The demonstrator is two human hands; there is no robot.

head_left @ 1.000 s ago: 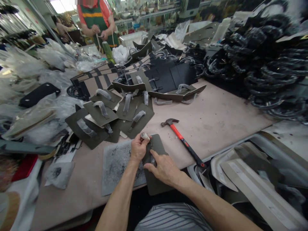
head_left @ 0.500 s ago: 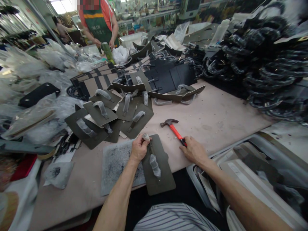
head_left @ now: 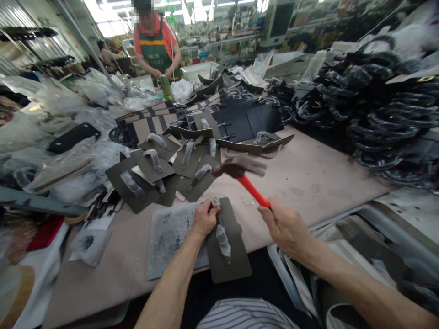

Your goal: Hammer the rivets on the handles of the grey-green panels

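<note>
My right hand (head_left: 286, 226) is closed around the red handle of a claw hammer (head_left: 253, 188), raised above the table with its head blurred by motion. In my left hand (head_left: 205, 218), the fingers pinch a short metal punch (head_left: 215, 201); its round top faces up and its lower end is hidden. The punch stands at the upper end of a dark olive panel (head_left: 235, 262). A plastic-wrapped carrying handle (head_left: 223, 241) lies along that panel. The panel partly overlaps a scuffed translucent board (head_left: 166, 240) and juts past the table's near edge.
Several olive panels with wrapped handles (head_left: 137, 185) lie beyond my left hand. Dark wrapped handles are heaped (head_left: 384, 105) at right, above a grey bin (head_left: 279, 265) of panels. Plastic bags (head_left: 68, 96) crowd the left. A co-worker in a green apron (head_left: 158, 52) stands across the table.
My right hand has lifted the hammer off the table, and its head has swung up toward the left. My left hand still holds the punch at the panel. The view has tilted slightly upward.
</note>
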